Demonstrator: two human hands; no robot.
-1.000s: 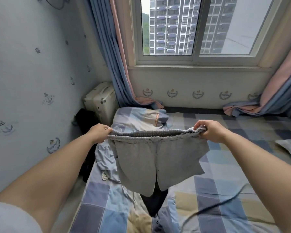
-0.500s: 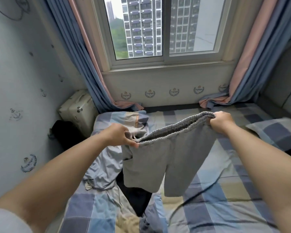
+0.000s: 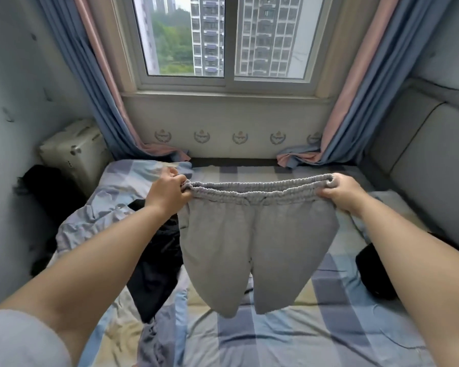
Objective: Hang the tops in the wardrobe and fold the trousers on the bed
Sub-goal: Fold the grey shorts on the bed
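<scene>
Above the bed (image 3: 316, 337), head view | grey shorts (image 3: 252, 245) hang spread, legs dangling, likely squared for folding | left hand (image 3: 167, 193) and right hand (image 3: 342, 192) each pinch a waistband end, pulling it taut | dark garment (image 3: 157, 263) lies beneath, apparently awaiting sorting

Home bedroom: bed with blue-grey-yellow checked sheet (image 3: 329, 327) fills the floor, padded grey headboard (image 3: 421, 165) at right, blue-and-pink fabric curtains (image 3: 101, 96) framing a white sliding window (image 3: 228, 80), cream hard-shell suitcase (image 3: 74, 152) by wall, high-rise flats outside.
</scene>
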